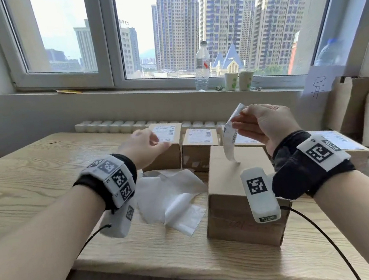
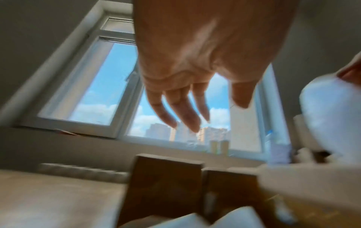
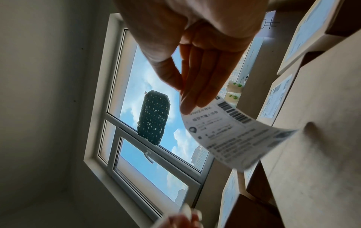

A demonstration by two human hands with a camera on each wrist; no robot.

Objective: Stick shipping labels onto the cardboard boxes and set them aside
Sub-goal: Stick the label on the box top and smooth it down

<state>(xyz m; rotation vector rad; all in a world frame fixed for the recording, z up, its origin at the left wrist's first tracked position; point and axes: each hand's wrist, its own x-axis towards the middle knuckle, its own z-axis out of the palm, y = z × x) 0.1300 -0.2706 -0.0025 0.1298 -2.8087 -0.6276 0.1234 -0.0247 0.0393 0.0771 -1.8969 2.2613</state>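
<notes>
The right hand (image 1: pixel 266 123) pinches a shipping label (image 1: pixel 230 138) by its top edge between thumb and fingers (image 3: pixel 201 86). The label hangs curling, its lower tip at the top face of the near box (image 1: pixel 238 193), which stands at about 5 o'clock on the desk (image 1: pixel 34 180); whether tip and box touch cannot be told. The label's print shows one barcode and lines of small text, too fine to read.

The left hand (image 1: pixel 144 148) hovers at 9 o'clock from the label, fingers (image 2: pixel 175 111) spread loose and slightly bent, holding nothing. The left wrist view is blurred.

Peeled backing sheets (image 1: pixel 174 196) lie crumpled on the desk just left of the near box, below the left hand.

Behind, toward 12 o'clock, two labelled boxes (image 1: pixel 167 141) stand side by side, each with a white label and barcode on top; a third (image 1: pixel 248 141) is partly hidden behind the right hand. A fourth labelled box (image 1: pixel 345 144) lies at 3 o'clock.

On the windowsill stand one water bottle (image 1: pixel 202 68) with a red-marked wrapper and two paper cups (image 1: pixel 239 80) with green prints. A paper sheet (image 1: pixel 319 83) with a handwritten mark hangs at 2 o'clock; the mark is not legible.
</notes>
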